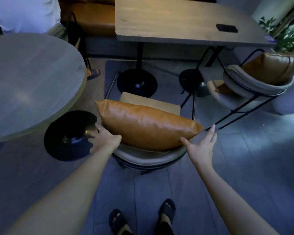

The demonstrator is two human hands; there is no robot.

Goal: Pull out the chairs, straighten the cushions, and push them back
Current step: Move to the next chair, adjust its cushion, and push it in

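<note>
A chair (148,156) with a grey padded backrest and black metal frame stands in front of me, pulled away from the rectangular wooden table (176,19). A tan leather cushion (146,124) leans against its backrest above the beige seat. My left hand (103,138) rests at the cushion's lower left edge, fingers spread. At the cushion's right corner my right hand (204,143) is held open, thumb touching the cushion. Neither hand grips anything.
A round grey table (27,78) with a black disc base (70,134) stands close on the left. A second chair (255,83) with a tan cushion sits at the right. Another person stands at top left. A black object (227,28) lies on the rectangular table, by a plant.
</note>
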